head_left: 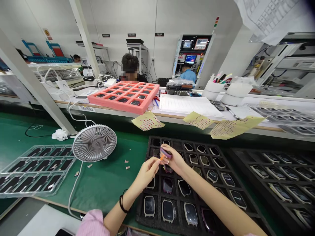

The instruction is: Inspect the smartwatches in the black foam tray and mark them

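My right hand (175,160) is closed around a purple watch case (165,152), held tilted above the black foam tray. Close beside it, my left hand (149,167) pinches a thin orange stick (162,157) whose tip meets the case or lies just in front of it; I cannot tell which. Below both hands lies the black foam tray (178,205), its compartments holding several watch cases, mostly silver-rimmed with dark faces. A purple-rimmed watch case (167,185) rests in one compartment just under my hands.
A grey fan (94,143) stands at left, beside a clear plastic tray (36,168) of black parts. Another foam tray (261,190) with watch cases is at right. On the shelf ahead are a pink foam tray (115,105), papers (189,104) and a pen holder (213,88).
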`<state>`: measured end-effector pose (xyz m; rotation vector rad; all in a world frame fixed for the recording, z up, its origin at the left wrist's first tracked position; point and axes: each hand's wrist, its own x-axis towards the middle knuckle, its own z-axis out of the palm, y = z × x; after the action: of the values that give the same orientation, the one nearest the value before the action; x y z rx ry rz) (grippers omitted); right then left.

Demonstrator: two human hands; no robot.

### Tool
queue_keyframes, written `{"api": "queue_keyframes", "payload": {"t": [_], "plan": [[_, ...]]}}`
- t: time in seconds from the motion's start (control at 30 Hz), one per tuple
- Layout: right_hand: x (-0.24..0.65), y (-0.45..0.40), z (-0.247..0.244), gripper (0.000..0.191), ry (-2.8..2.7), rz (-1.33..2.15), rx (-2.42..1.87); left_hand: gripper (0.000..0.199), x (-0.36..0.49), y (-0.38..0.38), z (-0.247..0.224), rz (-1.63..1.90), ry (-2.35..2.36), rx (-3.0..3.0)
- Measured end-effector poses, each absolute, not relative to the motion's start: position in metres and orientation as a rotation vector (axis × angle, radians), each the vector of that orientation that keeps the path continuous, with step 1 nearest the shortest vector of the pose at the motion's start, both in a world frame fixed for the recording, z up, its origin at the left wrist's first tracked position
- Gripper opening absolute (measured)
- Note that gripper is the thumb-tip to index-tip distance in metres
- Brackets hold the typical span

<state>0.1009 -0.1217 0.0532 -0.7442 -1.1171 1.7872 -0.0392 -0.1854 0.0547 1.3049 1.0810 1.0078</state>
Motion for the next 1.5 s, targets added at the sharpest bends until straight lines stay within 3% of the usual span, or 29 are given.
{"api": "queue_keyframes", "payload": {"t": [0.23,1.0,1.2,1.5], "plan": [[0.094,-0.138,0.066,0.022,-0.844,1.907,-0.594,0.051,-0.036,-0.187,0.056,1.01,1.028,1.171],[0.09,-0.139,0.064,0.025,-0.879,1.904,-0.606,0.051,-0.045,-0.189,0.06,1.026,1.076,1.212],[0.082,-0.144,0.067,0.038,-0.766,2.122,-0.449,0.052,-0.046,-0.191,0.061,1.108,1.008,1.196],[0.08,-0.147,0.064,0.034,-0.733,2.088,-0.465,0.054,-0.043,-0.196,0.056,1.175,1.029,1.152]]}}
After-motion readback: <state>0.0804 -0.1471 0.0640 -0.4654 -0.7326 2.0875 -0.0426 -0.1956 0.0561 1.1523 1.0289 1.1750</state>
